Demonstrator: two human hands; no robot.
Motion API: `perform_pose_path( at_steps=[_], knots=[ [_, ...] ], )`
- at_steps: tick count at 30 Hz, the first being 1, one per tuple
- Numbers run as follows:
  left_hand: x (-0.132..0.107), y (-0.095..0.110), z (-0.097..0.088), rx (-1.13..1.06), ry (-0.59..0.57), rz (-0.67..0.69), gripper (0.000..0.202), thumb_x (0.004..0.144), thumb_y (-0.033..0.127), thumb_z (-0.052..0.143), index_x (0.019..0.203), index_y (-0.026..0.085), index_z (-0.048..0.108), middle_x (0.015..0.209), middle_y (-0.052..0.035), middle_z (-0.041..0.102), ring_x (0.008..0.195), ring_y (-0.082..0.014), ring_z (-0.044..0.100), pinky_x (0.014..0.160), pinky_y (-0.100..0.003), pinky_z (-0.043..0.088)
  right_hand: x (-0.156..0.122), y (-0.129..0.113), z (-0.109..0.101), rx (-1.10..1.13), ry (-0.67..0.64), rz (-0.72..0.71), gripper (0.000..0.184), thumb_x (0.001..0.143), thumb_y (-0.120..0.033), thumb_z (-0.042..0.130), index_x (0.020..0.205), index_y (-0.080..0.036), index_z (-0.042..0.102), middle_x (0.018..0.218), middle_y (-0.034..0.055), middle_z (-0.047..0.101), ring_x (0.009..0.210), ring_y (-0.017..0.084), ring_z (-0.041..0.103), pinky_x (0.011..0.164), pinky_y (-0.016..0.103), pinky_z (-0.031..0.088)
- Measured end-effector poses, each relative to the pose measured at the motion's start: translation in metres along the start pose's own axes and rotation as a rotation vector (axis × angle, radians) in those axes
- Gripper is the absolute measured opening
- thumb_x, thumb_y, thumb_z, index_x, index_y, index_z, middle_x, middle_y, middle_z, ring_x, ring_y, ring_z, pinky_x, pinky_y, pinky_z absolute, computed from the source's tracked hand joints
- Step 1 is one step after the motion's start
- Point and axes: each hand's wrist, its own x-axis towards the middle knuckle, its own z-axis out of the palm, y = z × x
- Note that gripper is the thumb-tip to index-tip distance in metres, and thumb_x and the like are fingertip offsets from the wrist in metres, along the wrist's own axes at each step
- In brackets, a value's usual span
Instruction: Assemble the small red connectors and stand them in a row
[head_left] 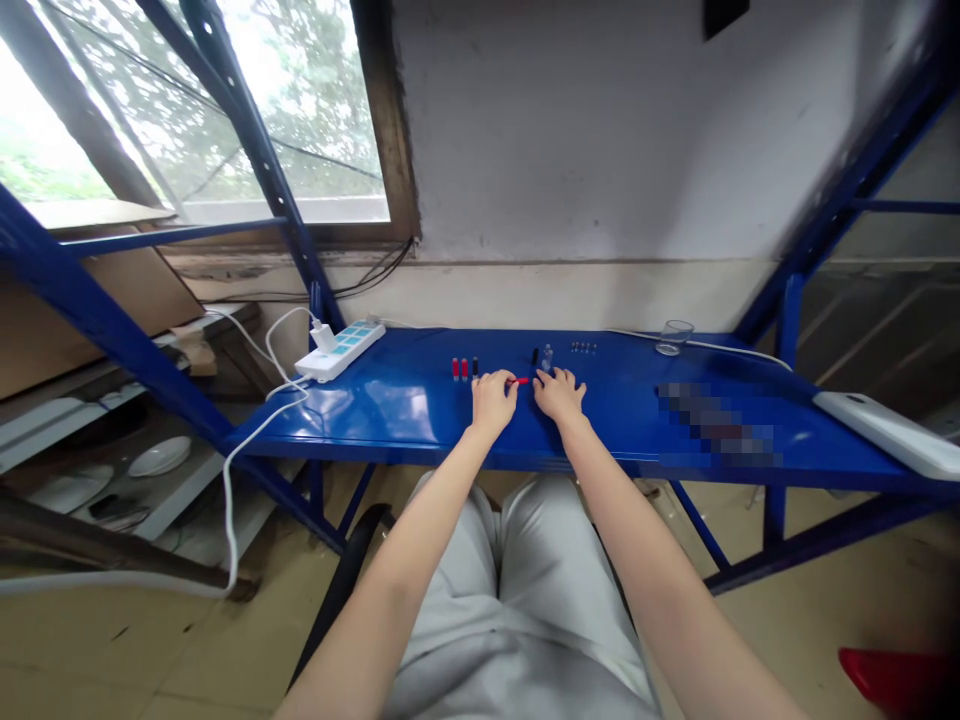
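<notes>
Back from the front edge of the bench (405, 400), a red tube (523, 380) is pinched in the left hand (493, 402), just beside the spread, seemingly empty right hand (560, 394).

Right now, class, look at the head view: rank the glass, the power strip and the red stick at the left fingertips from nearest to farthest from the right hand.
From the right hand:
1. Red stick, just left.
2. Glass, right, towards the back.
3. Power strip, far left.
</notes>
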Motion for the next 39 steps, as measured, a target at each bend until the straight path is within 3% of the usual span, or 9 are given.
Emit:
perform_pose_path(
  at_steps=[7, 13, 20, 25, 28, 32, 39],
  knots=[
    [-0.002, -0.007, -0.004, -0.339, 0.130, -0.221, 0.008, 0.075, 0.023, 0.056, 0.078, 0.017, 0.060, 0.075, -0.0028, 0.064, 0.063, -0.0104, 0.054, 0.065, -0.024, 0.045, 0.006, -0.001, 0.000, -0.026, -0.112, 0.016, 0.055, 0.090, -0.046, 0.013, 0.138, -0.026, 0.032, 0.146, 0.0082, 0.026, 0.134, 0.028, 0.014, 0.102, 0.062, 0.009],
    [-0.001, -0.006, -0.005, -0.395, 0.143, -0.246, 0.008, 0.074, 0.023, 0.057, 0.076, 0.016, 0.060, 0.073, -0.0023, 0.064, 0.061, -0.0095, 0.053, 0.064, -0.023, 0.045, 0.008, -0.001, 0.001, -0.030, -0.122, 0.019, 0.057, 0.090, -0.046, 0.013, 0.140, -0.025, 0.029, 0.146, 0.0065, 0.025, 0.134, 0.028, 0.015, 0.102, 0.062, 0.008],
    [-0.002, -0.010, -0.003, -0.418, 0.140, -0.244, 0.009, 0.074, 0.025, 0.057, 0.076, 0.017, 0.060, 0.072, -0.0019, 0.063, 0.060, -0.0093, 0.052, 0.063, -0.022, 0.045, 0.005, 0.001, 0.002, -0.009, -0.077, -0.010, 0.055, 0.090, -0.043, 0.015, 0.137, -0.022, 0.035, 0.142, 0.0081, 0.032, 0.130, 0.028, 0.022, 0.101, 0.062, 0.012],
    [-0.002, -0.011, -0.004, -0.437, 0.151, -0.262, 0.010, 0.073, 0.026, 0.057, 0.076, 0.016, 0.060, 0.072, -0.0020, 0.062, 0.060, -0.0095, 0.052, 0.063, -0.022, 0.045, -0.002, 0.002, 0.001, 0.054, 0.014, -0.090, 0.047, 0.090, -0.040, 0.021, 0.125, -0.023, 0.048, 0.133, 0.0109, 0.043, 0.123, 0.029, 0.033, 0.098, 0.062, 0.018],
    [-0.001, -0.011, -0.004, -0.436, 0.154, -0.267, 0.011, 0.074, 0.026, 0.056, 0.077, 0.016, 0.060, 0.072, -0.0019, 0.062, 0.060, -0.0095, 0.052, 0.063, -0.022, 0.045, -0.004, 0.003, -0.001, 0.162, 0.136, -0.157, 0.036, 0.088, -0.036, 0.029, 0.106, -0.021, 0.057, 0.116, 0.0119, 0.054, 0.109, 0.027, 0.045, 0.091, 0.055, 0.031],
    [-0.002, -0.012, -0.004, -0.434, 0.151, -0.259, 0.010, 0.074, 0.025, 0.056, 0.077, 0.016, 0.059, 0.073, -0.0021, 0.063, 0.060, -0.0094, 0.053, 0.064, -0.023, 0.045, -0.004, 0.003, -0.003, 0.474, 0.303, -0.249, 0.023, 0.084, -0.034, 0.037, 0.088, -0.018, 0.053, 0.090, 0.0099, 0.058, 0.084, 0.020, 0.053, 0.078, 0.035, 0.042],
    [-0.002, -0.011, -0.006, -0.436, 0.140, -0.270, 0.008, 0.075, 0.024, 0.056, 0.078, 0.016, 0.059, 0.075, -0.0027, 0.063, 0.062, -0.0098, 0.053, 0.065, -0.023, 0.046, -0.005, -0.001, -0.006, 0.936, 0.289, -0.227, 0.024, 0.082, -0.044, 0.040, 0.085, -0.020, 0.044, 0.068, 0.0001, 0.051, 0.060, 0.012, 0.049, 0.060, 0.025, 0.041]
  ],
)
